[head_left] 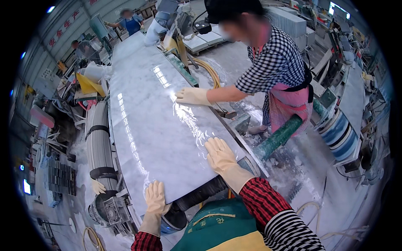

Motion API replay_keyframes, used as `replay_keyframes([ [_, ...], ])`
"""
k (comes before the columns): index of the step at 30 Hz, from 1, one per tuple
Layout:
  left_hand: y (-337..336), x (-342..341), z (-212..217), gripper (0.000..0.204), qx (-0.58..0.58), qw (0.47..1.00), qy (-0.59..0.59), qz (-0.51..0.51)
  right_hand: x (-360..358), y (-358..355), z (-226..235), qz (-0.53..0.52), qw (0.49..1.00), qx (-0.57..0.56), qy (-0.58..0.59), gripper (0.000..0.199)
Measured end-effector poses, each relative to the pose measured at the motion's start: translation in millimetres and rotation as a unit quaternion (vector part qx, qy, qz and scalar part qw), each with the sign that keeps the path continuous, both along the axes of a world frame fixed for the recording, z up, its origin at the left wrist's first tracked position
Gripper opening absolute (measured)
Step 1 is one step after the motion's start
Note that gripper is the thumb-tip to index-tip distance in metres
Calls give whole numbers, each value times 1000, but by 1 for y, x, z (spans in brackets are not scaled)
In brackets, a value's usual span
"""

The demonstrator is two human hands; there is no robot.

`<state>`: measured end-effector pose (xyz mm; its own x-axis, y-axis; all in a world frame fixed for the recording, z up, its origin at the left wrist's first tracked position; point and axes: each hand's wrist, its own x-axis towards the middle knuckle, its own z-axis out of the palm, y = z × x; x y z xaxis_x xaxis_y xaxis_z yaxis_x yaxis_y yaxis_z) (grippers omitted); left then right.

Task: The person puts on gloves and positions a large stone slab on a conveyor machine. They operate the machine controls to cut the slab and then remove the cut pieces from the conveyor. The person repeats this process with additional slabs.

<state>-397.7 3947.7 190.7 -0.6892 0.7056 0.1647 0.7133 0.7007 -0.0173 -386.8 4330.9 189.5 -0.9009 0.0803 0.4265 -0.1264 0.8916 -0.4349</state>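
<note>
A long, wet, polished grey-white stone slab (pixel 146 113) lies flat on a work stand and runs away from me. My left hand (pixel 155 197), in a cream rubber glove, grips the slab's near edge. My right hand (pixel 220 153), also gloved, lies flat with spread fingers on the slab's near right corner. A co-worker in a checked shirt and pink apron stands at the right and presses a gloved hand (pixel 192 96) flat on the slab's right edge.
A grey roller (pixel 99 142) with black straps lies along the slab's left side, above a motor unit (pixel 109 210). A green pipe (pixel 279 136) and yellow hoses (pixel 208 70) sit on the right. The floor is wet. Another person (pixel 130 21) stands far back among stacked slabs.
</note>
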Motion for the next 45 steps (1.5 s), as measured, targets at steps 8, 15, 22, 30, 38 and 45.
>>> replay_keyframes([
  [8, 6, 4, -8, 103, -51, 998, 20, 31, 21, -6, -3, -6, 997, -25, 66, 32],
  [15, 23, 7, -11, 108, -53, 996, 57, 36, 20, -3, -11, -1, 998, -44, 32, 37],
  [22, 44, 16, -22, 104, -57, 987, 70, 130, 21, -3, -13, 12, 998, -61, -6, 45],
  [30, 109, 38, -9, 102, -84, 991, -3, 107, 33, 8, -14, 75, 993, -85, 45, 39],
  [38, 105, 21, -21, 83, -119, 987, 19, 103, 113, 40, 11, 144, 960, -171, 169, 27],
  [45, 118, 21, 11, 85, -130, 984, -70, 101, 137, 64, -16, 233, 953, -192, 34, 22],
])
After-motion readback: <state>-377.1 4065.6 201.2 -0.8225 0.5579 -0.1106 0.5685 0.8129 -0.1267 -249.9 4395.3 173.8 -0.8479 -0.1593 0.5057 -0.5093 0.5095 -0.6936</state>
